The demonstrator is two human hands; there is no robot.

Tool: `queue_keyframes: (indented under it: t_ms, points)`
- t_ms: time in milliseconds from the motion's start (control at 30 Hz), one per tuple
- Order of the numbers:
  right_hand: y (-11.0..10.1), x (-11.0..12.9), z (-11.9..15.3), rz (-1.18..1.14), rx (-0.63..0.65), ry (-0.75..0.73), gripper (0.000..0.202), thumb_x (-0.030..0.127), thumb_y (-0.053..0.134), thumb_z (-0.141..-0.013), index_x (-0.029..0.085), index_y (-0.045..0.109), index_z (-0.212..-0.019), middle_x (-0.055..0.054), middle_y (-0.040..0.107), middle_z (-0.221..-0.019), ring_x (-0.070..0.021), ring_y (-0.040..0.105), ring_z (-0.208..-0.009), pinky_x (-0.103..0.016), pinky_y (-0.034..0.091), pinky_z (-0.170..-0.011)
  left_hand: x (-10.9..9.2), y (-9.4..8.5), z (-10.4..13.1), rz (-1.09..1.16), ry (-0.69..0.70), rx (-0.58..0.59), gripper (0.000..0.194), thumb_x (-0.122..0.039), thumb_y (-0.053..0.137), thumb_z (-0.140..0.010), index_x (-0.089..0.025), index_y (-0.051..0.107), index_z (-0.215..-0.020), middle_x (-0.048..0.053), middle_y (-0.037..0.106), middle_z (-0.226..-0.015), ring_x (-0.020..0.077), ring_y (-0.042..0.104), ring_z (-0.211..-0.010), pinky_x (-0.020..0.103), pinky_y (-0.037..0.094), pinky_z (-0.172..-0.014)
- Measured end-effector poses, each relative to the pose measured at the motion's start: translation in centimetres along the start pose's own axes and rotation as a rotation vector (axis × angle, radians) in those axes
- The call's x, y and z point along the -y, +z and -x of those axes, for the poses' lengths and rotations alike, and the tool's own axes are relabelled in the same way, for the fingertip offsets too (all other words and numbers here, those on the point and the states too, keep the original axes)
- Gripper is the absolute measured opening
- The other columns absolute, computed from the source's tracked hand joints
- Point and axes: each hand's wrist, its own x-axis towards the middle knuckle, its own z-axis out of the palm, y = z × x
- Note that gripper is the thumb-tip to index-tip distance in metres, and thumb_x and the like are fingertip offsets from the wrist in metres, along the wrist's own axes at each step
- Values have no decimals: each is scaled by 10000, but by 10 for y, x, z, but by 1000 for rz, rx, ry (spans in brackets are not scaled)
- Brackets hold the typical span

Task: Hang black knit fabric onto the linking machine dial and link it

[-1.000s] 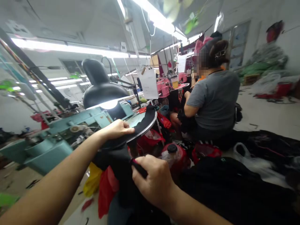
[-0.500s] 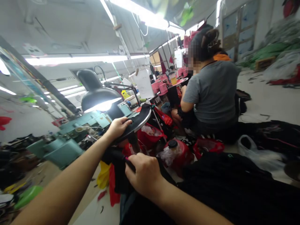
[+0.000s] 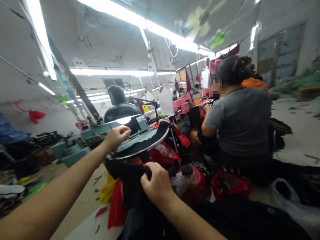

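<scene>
Right hand [image 3: 158, 182] grips black cloth [image 3: 132, 182] below a round plate [image 3: 160, 137]

The black cloth hangs in front of the plate's near edge, its upper part drawn across to the right hand, which is closed around a fold of it. A small pink spot shows on the cloth beside the right thumb and forefinger. The left hand [image 3: 116, 136] is over the near left part of the plate, its fingers bunched and the thumb close to them; I cannot tell whether the tips meet or hold anything.

Along the plate's metal rim lies a curved black strip [image 3: 142, 142]; whether it joins the hanging cloth is unclear. Behind the left hand stands a pale teal machine [image 3: 93, 130], with a black lamp [image 3: 122, 108] lit above it and a white sheet of paper [image 3: 166, 101] hanging to the lamp's right.

Lower down, a yellow bag [image 3: 107, 188] and a red bag [image 3: 117, 208] hang beside the cloth. To the right of the right hand is a red container [image 3: 201, 186] with a black cap [image 3: 187, 170]. Beyond it, a co-worker in a grey shirt [image 3: 246, 123] sits near pink machines [image 3: 184, 107], under bright tube lights [image 3: 170, 33].
</scene>
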Motion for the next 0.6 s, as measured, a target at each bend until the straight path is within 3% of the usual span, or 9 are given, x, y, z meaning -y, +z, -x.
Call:
queue_keyframes:
  t_ms: [133,267,433,600]
  points:
    - [8,-20,-14,-69,38,47,268,151,584,-800,173,702,-1039,-98,727,-969,-252,698,-921,-342,525,-862,1,12,-8,-215,-9,110,263,-349,621,-949,-160,646,-1131,84,657,-1161,231,642,-1035,451,545,-906]
    - [19,-38,-17,-108,59,78,244,137,585,-797,166,714,-1002,-101,728,-950,-257,700,-909,-347,528,-855,-7,19,-30,-375,-47,178,290,-358,620,-950,-168,632,-1168,91,645,-1192,237,638,-1047,458,543,-908]
    - [20,-57,-7,-242,75,123,274,83,603,-759,155,721,-996,-85,725,-931,-237,700,-897,-320,535,-831,-2,-7,-42,-450,-76,151,273,-376,614,-951,-156,655,-1107,79,670,-1128,231,647,-1018,459,532,-916]
    - [16,-75,2,-433,90,134,282,52,601,-760,169,731,-982,-67,711,-942,-210,691,-909,-293,532,-833,17,-22,-12,-429,-97,104,205,-326,619,-913,-168,720,-995,30,742,-1003,227,669,-951,369,496,-883]
